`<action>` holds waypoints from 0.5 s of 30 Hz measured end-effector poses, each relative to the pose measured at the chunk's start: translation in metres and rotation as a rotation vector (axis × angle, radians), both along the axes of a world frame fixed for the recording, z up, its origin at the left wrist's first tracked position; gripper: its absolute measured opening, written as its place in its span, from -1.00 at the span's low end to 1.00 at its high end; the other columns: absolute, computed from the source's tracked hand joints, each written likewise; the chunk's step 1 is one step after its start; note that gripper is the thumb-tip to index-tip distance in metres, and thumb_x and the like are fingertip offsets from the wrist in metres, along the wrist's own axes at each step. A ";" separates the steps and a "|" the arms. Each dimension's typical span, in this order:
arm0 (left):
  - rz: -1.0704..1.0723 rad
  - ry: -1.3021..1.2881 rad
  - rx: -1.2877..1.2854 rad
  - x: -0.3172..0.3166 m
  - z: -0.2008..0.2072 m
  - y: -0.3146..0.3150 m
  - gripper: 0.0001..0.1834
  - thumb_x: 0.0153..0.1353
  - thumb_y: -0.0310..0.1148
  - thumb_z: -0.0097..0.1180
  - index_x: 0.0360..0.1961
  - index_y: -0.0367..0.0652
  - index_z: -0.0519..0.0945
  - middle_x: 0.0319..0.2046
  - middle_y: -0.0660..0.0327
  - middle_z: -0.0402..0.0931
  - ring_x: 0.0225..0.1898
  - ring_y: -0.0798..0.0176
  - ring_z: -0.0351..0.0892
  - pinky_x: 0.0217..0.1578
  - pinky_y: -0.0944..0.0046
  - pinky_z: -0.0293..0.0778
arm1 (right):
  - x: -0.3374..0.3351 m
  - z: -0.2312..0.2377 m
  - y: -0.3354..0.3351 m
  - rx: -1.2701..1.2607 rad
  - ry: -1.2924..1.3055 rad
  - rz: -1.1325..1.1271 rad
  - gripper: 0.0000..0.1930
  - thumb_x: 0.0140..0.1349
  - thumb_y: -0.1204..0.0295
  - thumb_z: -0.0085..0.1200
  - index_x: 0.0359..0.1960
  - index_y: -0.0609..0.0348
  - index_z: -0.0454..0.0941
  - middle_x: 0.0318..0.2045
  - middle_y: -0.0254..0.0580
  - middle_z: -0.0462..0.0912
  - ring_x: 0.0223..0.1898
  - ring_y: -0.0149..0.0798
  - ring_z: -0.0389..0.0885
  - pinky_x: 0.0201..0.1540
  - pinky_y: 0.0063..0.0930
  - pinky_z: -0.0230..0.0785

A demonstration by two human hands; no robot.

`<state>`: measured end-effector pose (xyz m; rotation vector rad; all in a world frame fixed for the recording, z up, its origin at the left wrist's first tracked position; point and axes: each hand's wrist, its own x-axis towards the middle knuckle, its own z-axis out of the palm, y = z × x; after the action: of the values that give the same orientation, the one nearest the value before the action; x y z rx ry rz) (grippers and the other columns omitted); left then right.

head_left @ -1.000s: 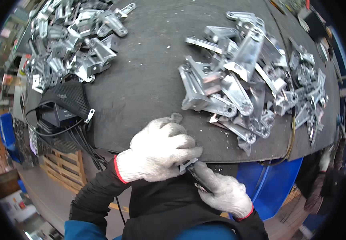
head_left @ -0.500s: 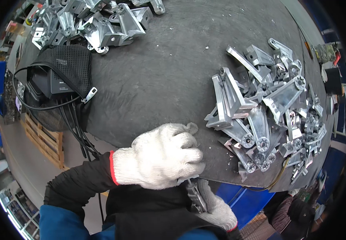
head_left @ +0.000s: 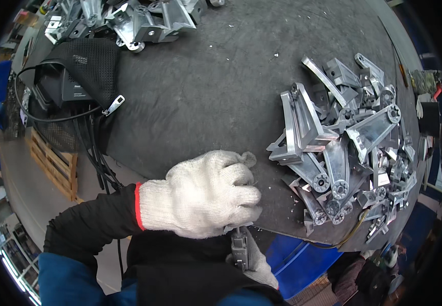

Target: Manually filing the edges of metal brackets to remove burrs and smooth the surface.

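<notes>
At the near edge of the surface, the gloved left hand is clenched over a grey part. The part's long axis points toward the person. The right hand pinches it from below.

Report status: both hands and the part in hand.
Left hand in white knit glove, fisted at the dark round table edge. Right hand below it, gripping a small grey metal part. Pile of silver metal brackets to the right, untouched.

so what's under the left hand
Below the gloved left hand a grey metal part sticks out, gripped by the right hand. Its upper end is hidden by the glove.
</notes>
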<state>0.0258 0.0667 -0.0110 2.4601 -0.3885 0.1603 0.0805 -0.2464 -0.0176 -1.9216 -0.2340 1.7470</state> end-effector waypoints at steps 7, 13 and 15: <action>-0.007 0.026 0.019 0.002 0.006 0.001 -0.54 -0.14 -0.13 0.43 -0.09 0.19 0.75 -0.13 0.48 0.55 0.03 0.22 0.55 0.19 -0.02 0.57 | -0.042 -0.010 -0.006 0.247 -0.116 -0.341 -0.18 0.15 0.37 0.52 0.47 0.13 0.42 -0.08 -0.22 0.72 -0.19 -0.37 0.70 -0.09 -0.48 0.57; -0.041 0.070 0.034 0.000 0.005 0.005 -0.50 -0.14 -0.15 0.40 -0.04 0.20 0.74 -0.13 0.49 0.55 0.02 0.22 0.56 0.20 -0.04 0.58 | -0.039 0.000 0.005 -0.066 -0.182 -0.357 -0.09 0.12 0.38 0.52 0.54 -0.01 0.35 0.00 -0.11 0.76 -0.08 -0.16 0.79 -0.05 -0.29 0.64; -0.045 0.053 0.037 -0.001 0.004 0.005 -0.50 -0.14 -0.14 0.40 -0.04 0.20 0.74 -0.13 0.48 0.56 0.01 0.21 0.57 0.19 -0.04 0.58 | -0.030 0.004 0.002 -0.001 -0.540 0.068 -0.08 0.09 0.39 0.54 0.53 -0.03 0.36 0.03 -0.06 0.77 -0.05 -0.07 0.81 -0.05 -0.23 0.66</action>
<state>0.0251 0.0718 -0.0069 2.4838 -0.4272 0.0692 0.0501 -0.2449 -0.0139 -2.3763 -0.4936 1.2296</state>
